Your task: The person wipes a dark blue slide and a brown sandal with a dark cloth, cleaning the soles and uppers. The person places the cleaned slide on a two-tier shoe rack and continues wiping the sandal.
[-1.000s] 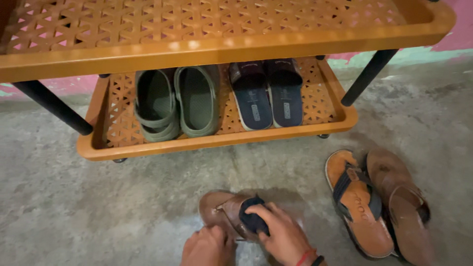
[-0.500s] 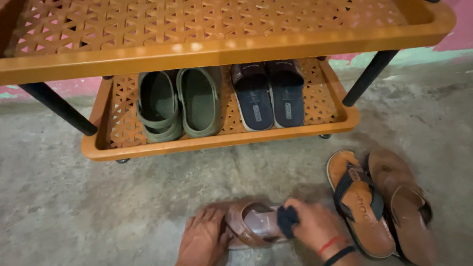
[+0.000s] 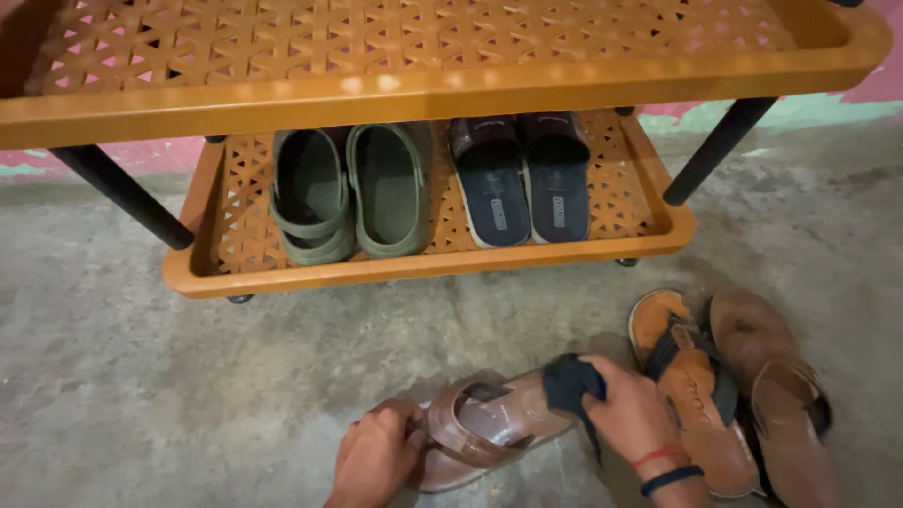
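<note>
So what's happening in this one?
A person crouches over a brown sandal on the concrete floor. The left hand steadies its heel end while the right hand presses a dark cloth against its front end. Two more brown sandals lie to the right. The orange rack behind holds green clogs and navy slides.

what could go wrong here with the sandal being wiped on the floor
1. The left hand pins only one end of the brown sandal, so a hard push from the dark cloth in the right hand might make it slide on the concrete floor.
2. The two sandals lie close beside the right wrist; a wide stroke could knock them.
</note>
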